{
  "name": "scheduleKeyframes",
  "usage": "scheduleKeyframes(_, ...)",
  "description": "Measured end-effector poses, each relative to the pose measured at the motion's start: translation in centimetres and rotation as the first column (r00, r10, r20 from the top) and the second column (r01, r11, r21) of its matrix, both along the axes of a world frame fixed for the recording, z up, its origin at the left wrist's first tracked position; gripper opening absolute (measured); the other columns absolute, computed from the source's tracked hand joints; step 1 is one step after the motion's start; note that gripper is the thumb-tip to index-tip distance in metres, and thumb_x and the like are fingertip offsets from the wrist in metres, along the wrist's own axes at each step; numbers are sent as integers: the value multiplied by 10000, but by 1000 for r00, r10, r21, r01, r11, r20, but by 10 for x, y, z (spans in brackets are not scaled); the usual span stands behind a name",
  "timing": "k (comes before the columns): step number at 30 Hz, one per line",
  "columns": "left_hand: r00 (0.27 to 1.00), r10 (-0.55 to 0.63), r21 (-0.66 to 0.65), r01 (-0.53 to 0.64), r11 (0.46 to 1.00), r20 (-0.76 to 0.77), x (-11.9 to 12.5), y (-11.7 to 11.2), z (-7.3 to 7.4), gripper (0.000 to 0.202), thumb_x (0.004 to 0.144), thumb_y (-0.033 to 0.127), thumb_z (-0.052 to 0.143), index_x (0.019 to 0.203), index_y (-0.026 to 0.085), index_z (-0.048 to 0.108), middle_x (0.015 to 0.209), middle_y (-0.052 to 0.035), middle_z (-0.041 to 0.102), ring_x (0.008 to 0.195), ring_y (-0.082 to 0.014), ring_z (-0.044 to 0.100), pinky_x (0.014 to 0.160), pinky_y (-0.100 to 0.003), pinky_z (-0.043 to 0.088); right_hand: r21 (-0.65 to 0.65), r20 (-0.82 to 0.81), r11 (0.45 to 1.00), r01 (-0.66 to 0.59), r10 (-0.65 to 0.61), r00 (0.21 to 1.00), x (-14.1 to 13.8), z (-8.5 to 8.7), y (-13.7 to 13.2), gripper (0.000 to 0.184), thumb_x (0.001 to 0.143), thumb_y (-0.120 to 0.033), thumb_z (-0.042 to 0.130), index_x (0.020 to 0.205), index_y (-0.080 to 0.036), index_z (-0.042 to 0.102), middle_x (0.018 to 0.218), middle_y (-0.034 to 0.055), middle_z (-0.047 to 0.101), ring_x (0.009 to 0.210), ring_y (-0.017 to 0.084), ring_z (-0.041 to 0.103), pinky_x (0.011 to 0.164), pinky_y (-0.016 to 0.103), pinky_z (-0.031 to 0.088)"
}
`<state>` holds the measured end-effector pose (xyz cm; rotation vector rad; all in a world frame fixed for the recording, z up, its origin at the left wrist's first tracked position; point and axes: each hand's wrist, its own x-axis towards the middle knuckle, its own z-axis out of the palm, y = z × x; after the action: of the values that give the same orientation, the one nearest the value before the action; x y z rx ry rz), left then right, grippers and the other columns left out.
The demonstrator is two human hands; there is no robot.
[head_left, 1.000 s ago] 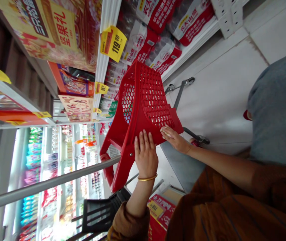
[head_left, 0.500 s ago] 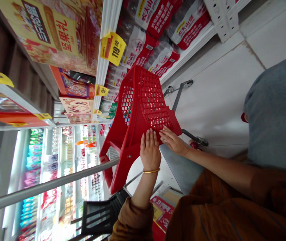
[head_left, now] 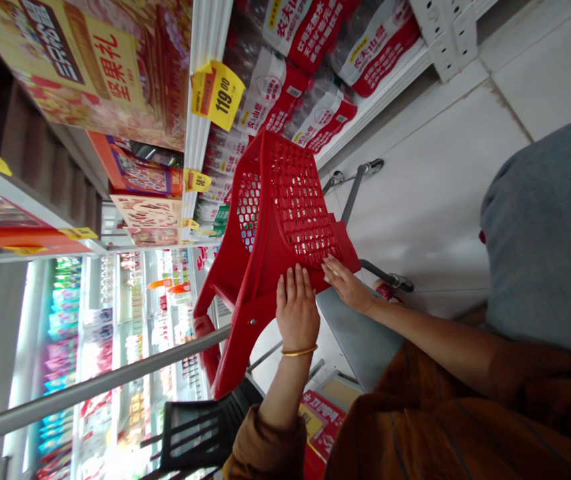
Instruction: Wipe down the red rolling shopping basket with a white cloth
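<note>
- Pressing flat against the lower side of a red plastic basket (head_left: 285, 267), the left hand (head_left: 296, 310) has its fingers straight and spread, so its grip is wide and does not wrap around anything; a gold bangle (head_left: 298, 351) sits at the wrist below a brown sleeve (head_left: 265, 447)
- Reaching in from the other side, the right hand (head_left: 348, 285) lies with its fingertips on the end of the basket's mesh panel, near the left hand; its grip looks loose, but whether it pinches the edge or any small pale thing cannot be told
- Tilted on its side, the basket sits in the middle of the view, between the packs of bottled water (head_left: 300, 87) on the shelf and a metal rail (head_left: 95, 380); what bears its weight is hidden
- A black basket (head_left: 195, 433) lies just past its lower corner, and a metal cart frame (head_left: 360, 190) stands beyond it above the white tile floor (head_left: 440, 153)
- With flat palms and no wrapped fingers, the red basket could slide off the hands if its weight shifted
- Its lower corner could catch on the black basket, and a sharp tilt could knock it against the metal rail or the water packs
</note>
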<state>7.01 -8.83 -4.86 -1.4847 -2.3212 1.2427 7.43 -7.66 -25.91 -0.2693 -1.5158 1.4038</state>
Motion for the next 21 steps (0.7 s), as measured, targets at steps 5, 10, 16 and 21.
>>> scheduleKeyframes(5,999,3,-7,-3,1000,48,1,1,-10,474,981,184,349,1444,90,379,1504,-130,394,1440,-253,305,1215,-474,240,-40,29,999,-1,2,1000,0,-18,-2,591,980,-143,433,1519,-266,222,1535,129,354,1473,243,198,1158,506,336)
scheduleKeyframes(10,992,5,-47,1,999,129,-3,1,-41,490,983,198,337,1464,109,326,1541,-105,320,1443,-204,303,1214,-430,255,-115,71,993,-42,50,996,-1,-31,-5,520,1000,-199,398,1505,-238,277,1535,136,351,1475,245,195,1159,519,327)
scheduleKeyframes(16,995,22,-80,-14,997,93,-9,-1,-57,512,968,175,346,1470,79,311,1567,-98,258,1466,-224,240,1227,-435,209,-220,167,975,-43,81,983,1,-47,-6,483,1008,-270,382,1488,-256,331,1504,118,407,1449,255,284,1146,510,363)
scheduleKeyframes(21,996,24,-89,-17,996,82,-8,-3,-57,522,955,167,365,1470,97,318,1569,-94,262,1469,-233,233,1227,-452,201,-289,210,957,16,47,976,0,-50,-2,497,1012,-287,350,1505,-270,290,1495,119,413,1417,277,352,1126,532,391)
